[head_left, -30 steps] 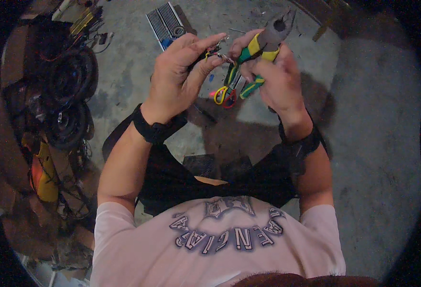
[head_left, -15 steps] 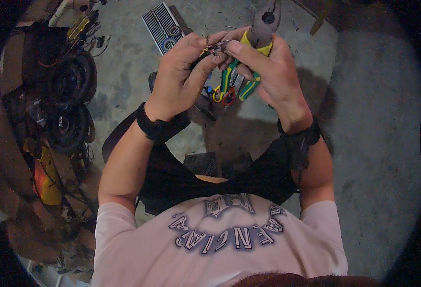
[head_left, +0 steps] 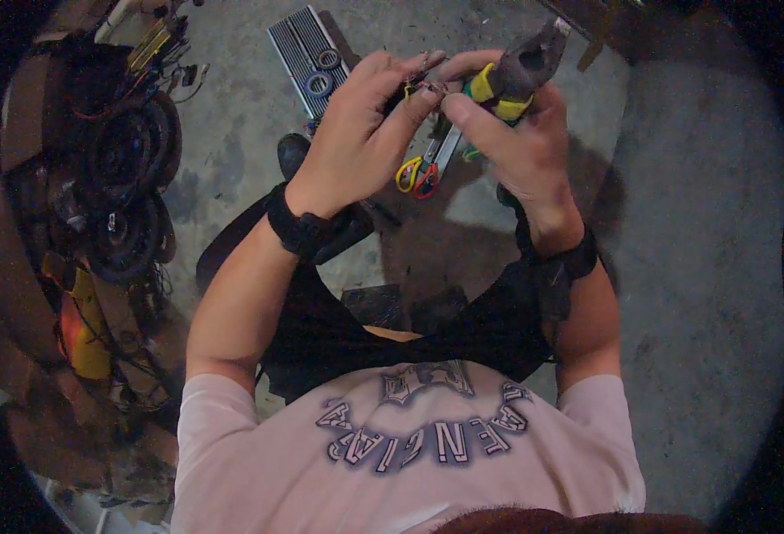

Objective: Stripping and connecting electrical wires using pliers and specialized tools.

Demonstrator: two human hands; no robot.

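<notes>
Pinched in my left hand (head_left: 352,133) are thin wires (head_left: 416,86), some with reddish and yellow strands; what they join to is hidden by the fingers. My right hand (head_left: 527,147) is closed around pliers (head_left: 534,67) with yellow and green grips, the dark jaws pointing up and to the right. My right thumb and forefinger reach close to the wires; whether they touch them I cannot tell. Below the hands, scissors (head_left: 416,176) with yellow and red finger loops show, partly covered by my fingers.
Beyond my left hand a silver finned metal unit (head_left: 299,40) with two round parts lies on the concrete floor (head_left: 223,98). At the left are black round parts (head_left: 125,236), bundled wires (head_left: 147,53) and a yellow-orange object (head_left: 85,329). My legs in dark trousers (head_left: 303,343) flank the floor in front.
The pliers have turned, their jaws swinging from upward to up and right. Both hands have shifted slightly to the right, and the scissors show more fully.
</notes>
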